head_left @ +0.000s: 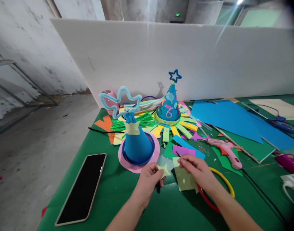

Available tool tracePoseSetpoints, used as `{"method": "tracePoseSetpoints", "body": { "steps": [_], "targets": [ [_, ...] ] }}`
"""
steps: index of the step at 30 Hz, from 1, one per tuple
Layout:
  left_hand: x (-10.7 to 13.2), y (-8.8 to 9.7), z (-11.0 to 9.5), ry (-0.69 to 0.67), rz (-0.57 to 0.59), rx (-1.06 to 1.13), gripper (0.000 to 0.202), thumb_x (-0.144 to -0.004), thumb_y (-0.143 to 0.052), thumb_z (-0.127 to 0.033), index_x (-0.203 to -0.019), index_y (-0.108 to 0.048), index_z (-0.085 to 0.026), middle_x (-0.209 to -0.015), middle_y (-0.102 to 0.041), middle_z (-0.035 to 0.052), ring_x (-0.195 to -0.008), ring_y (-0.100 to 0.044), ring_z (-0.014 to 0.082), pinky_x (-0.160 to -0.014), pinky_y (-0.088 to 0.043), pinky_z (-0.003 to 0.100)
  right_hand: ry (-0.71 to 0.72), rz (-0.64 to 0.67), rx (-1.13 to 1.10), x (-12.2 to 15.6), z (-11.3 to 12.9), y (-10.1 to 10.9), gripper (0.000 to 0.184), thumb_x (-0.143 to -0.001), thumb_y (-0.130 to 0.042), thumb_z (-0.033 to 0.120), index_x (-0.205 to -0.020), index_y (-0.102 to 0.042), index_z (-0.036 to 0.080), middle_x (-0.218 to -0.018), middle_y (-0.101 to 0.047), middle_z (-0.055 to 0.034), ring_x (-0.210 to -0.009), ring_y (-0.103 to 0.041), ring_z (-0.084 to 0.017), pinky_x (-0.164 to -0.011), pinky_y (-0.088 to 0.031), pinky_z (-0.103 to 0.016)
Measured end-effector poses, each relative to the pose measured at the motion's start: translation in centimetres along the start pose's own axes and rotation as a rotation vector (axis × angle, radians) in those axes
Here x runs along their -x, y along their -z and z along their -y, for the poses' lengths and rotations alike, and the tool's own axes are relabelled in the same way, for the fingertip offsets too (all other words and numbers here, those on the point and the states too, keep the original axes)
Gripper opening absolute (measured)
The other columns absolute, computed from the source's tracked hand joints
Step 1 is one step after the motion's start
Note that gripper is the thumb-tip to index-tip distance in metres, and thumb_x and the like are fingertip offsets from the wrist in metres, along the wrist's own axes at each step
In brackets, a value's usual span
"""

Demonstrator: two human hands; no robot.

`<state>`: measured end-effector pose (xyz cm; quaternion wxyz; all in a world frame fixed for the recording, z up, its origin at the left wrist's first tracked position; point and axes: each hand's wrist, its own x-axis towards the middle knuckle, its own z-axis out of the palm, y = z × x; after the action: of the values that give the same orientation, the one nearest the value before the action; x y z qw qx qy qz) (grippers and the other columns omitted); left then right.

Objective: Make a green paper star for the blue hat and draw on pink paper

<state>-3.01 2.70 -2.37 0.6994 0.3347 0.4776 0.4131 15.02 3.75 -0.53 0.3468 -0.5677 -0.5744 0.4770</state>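
My left hand pinches a small pale yellow paper star between thumb and fingers. Some dark thing shows below those fingers, too hidden to name. My right hand is closed on a slim pointed tool, mostly hidden by the fingers. Under the right hand lies a pale yellow paper sheet, with a purple paper piece behind it. Just beyond my left hand stands a blue cone hat with a pink brim, a yellow star on its front and a light blue fuzzy star on top.
A phone lies at left. Farther back stands a decorated cone hat among paper strips and green pipe cleaners. To the right are a pink glue gun with its cord, a red-and-yellow ring and blue sheets. A white board rises behind.
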Motion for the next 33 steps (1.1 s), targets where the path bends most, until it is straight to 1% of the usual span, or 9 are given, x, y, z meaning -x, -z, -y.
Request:
{"method": "tracePoseSetpoints", "body": {
  "steps": [5, 7, 10, 14, 19, 21, 27, 30, 33],
  "targets": [
    [0.2, -0.1, -0.2, -0.006, -0.013, -0.008, 0.018, -0.068, -0.059, -0.021, -0.058, -0.046, -0.016, -0.048, -0.054, -0.0031, -0.040, -0.045, 0.0052, -0.048, -0.033, 0.019, -0.009, -0.233, 0.059, 0.0, -1.5, 4.4, 0.026, -0.074, -0.053, 0.042, -0.083, -0.060, 0.018, -0.075, -0.062, -0.0030, -0.072, -0.057, -0.018, -0.062, -0.045, -0.026],
    [0.2, -0.2, -0.2, -0.009, -0.018, -0.012, 0.017, -0.068, -0.058, -0.021, -0.058, -0.046, -0.016, -0.048, -0.054, -0.0032, -0.039, -0.044, 0.0051, -0.047, -0.033, 0.019, -0.011, -0.319, 0.165, 0.0, -2.3, 6.1, 0.028, -0.074, -0.052, 0.042, -0.086, -0.060, 0.018, -0.079, -0.063, -0.0045, -0.075, -0.058, -0.020, -0.063, -0.046, -0.027],
    [0.1, -0.2, 0.0, -0.022, -0.022, -0.023, 0.015, -0.068, -0.059, -0.021, -0.059, -0.048, -0.015, -0.048, -0.054, -0.0037, -0.040, -0.044, 0.0052, -0.047, -0.032, 0.019, 0.001, -0.444, 0.392, 0.3, -3.3, 8.2, 0.027, -0.073, -0.051, 0.041, -0.085, -0.060, 0.019, -0.078, -0.064, -0.0047, -0.068, -0.058, -0.019, -0.061, -0.046, -0.028],
    [-0.4, 0.0, 0.4, -0.025, -0.025, -0.038, 0.018, -0.064, -0.062, -0.024, -0.056, -0.048, -0.015, -0.046, -0.051, -0.0044, -0.037, -0.044, 0.0053, -0.045, -0.030, 0.019, -0.033, -0.528, 0.541, 0.7, -4.7, 10.1, 0.027, -0.072, -0.049, 0.041, -0.086, -0.057, 0.020, -0.079, -0.064, -0.0060, -0.068, -0.059, -0.021, -0.060, -0.046, -0.030],
    [-0.8, 0.2, 0.9, -0.018, -0.041, -0.039, 0.024, -0.062, -0.064, -0.031, -0.054, -0.048, -0.016, -0.045, -0.051, -0.0040, -0.036, -0.043, 0.0057, -0.045, -0.030, 0.020, -0.058, -0.542, 0.606, 0.6, -6.1, 11.2, 0.028, -0.071, -0.049, 0.041, -0.087, -0.055, 0.020, -0.082, -0.065, -0.0068, -0.069, -0.061, -0.022, -0.061, -0.047, -0.032],
    [-0.7, 0.2, 1.0, -0.013, -0.046, -0.039, 0.025, -0.061, -0.065, -0.033, -0.054, -0.048, -0.016, -0.044, -0.051, -0.0036, -0.036, -0.043, 0.0061, -0.045, -0.030, 0.020, -0.049, -0.529, 0.635, 0.4, -6.2, 10.8, 0.026, -0.071, -0.049, 0.040, -0.087, -0.055, 0.020, -0.081, -0.065, -0.0066, -0.069, -0.061, -0.022, -0.060, -0.047, -0.032],
    [-0.3, 0.0, 0.3, 0.000, -0.043, -0.046, 0.026, -0.066, -0.064, -0.032, -0.056, -0.047, -0.016, -0.048, -0.053, -0.0034, -0.039, -0.044, 0.0058, -0.047, -0.031, 0.019, 0.013, -0.407, 0.681, -0.5, -5.5, 9.2, 0.022, -0.075, -0.045, 0.035, -0.087, -0.054, 0.019, -0.081, -0.063, -0.0065, -0.072, -0.060, -0.021, -0.065, -0.049, -0.032],
    [-0.3, 0.0, 0.0, 0.005, -0.030, -0.054, 0.026, -0.068, -0.063, -0.032, -0.057, -0.047, -0.016, -0.050, -0.053, -0.0034, -0.041, -0.045, 0.0059, -0.049, -0.033, 0.020, -0.032, -0.509, 0.776, -0.3, -6.3, 10.4, 0.023, -0.075, -0.045, 0.036, -0.088, -0.053, 0.020, -0.084, -0.062, -0.0076, -0.073, -0.060, -0.022, -0.064, -0.048, -0.034],
    [-0.3, 0.0, 0.1, 0.009, -0.029, -0.064, 0.028, -0.067, -0.064, -0.035, -0.055, -0.046, -0.016, -0.049, -0.053, -0.0028, -0.040, -0.044, 0.0064, -0.048, -0.033, 0.020, -0.009, -0.612, 0.929, 0.4, -8.3, 12.7, 0.027, -0.073, -0.044, 0.038, -0.089, -0.053, 0.019, -0.094, -0.059, -0.0135, -0.084, -0.058, -0.029, -0.066, -0.046, -0.038]
  ]
}}
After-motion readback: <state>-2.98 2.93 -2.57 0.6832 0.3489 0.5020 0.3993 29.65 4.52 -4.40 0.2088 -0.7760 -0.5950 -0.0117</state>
